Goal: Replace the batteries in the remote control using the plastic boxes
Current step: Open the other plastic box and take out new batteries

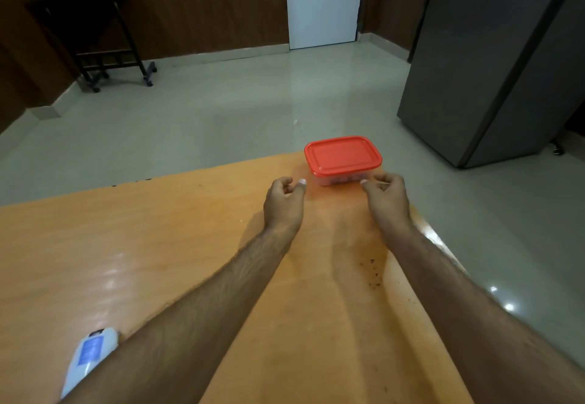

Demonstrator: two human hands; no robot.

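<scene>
- Although the head view was the only one given, it showed the whole work area: an orange wooden table (158,261) with a plastic box (343,160) near its far right corner, its red lid (343,153) pressed on.
- Both arms were stretched toward that box. The left hand (285,201) hung just short of its near left corner, fingers loosely curled and thumb out, holding nothing.
- The right hand (387,196) sat just beside the box's near right corner, fingers likewise loosely curled; whether a fingertip touched the wall could not be told, but nothing was gripped.
- The remote control (90,359) lay well apart from the box, at the near left edge of the table, partly hidden by the left forearm, with a blue label showing on its pale body.
- Some small dark shapes showed through the clear wall of the box, too blurred to name as batteries.
- Only one box was in view, though the task speaks of boxes.
- By my reading the task had barely started: the lid was on, the remote lay untouched, and opening the box, swapping the cells and closing up were all left to do.
</scene>
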